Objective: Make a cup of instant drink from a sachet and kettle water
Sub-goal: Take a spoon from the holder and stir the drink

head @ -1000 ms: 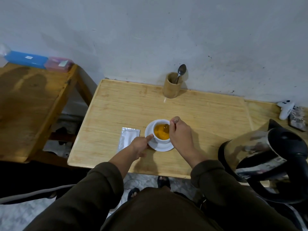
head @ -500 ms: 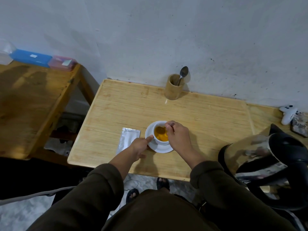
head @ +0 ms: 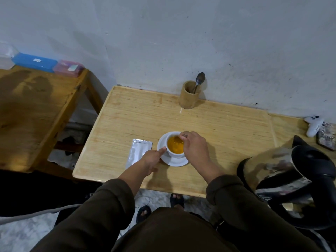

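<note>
A white cup (head: 175, 155) holding orange drink (head: 175, 146) stands on a white saucer (head: 180, 162) near the front of the light wooden table (head: 218, 128). My right hand (head: 195, 148) hovers over the cup's right rim, fingers pinched on a stirring spoon (head: 179, 138) whose bowl dips into the drink. My left hand (head: 152, 158) rests at the saucer's left edge, thumb against the cup's side. A silver sachet (head: 138, 151) lies flat just left of the saucer. The steel kettle (head: 283, 171) with black handle stands at the right front.
A bamboo holder (head: 189, 95) with another spoon (head: 199, 80) stands against the back wall. A white game controller (head: 313, 124) lies at the far right. A darker wooden table (head: 32, 110) at left carries blue and pink boxes (head: 34, 61).
My right hand has shifted around over the cup, moving the spoon through the drink. The left hand stays at the saucer. The view has drifted slightly.
</note>
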Demonstrator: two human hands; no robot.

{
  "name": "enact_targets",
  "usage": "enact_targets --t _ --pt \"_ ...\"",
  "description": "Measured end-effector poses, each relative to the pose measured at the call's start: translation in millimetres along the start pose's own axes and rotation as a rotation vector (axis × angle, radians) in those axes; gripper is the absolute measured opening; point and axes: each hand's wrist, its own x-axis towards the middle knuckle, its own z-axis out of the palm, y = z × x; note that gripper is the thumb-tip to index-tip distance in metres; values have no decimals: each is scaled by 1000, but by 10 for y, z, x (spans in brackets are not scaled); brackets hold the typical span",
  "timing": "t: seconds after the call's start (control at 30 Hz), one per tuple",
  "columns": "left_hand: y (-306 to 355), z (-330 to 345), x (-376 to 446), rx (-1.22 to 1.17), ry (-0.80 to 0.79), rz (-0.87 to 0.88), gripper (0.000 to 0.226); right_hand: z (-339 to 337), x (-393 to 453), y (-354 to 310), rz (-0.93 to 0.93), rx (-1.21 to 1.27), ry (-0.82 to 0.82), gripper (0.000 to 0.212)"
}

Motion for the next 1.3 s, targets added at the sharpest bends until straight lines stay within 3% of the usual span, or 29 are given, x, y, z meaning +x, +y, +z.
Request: enact_targets --t 0.27,0.5,0.8,1.0,1.3 --pt "-5 14 -1 -18 17 1 57 -39 7 -16 0 49 -79 24" --pt "-13 27 0 -24 23 10 57 -34 52 29 7 -36 -9 29" --pt "-26 28 20 -31 20 12 55 -73 69 -20 10 32 -124 26" --pt "-37 32 32 -25 36 18 54 -38 108 58 2 -73 -52 29" --pt "-46 39 59 -15 49 16 56 -33 82 23 -53 15 -122 26"
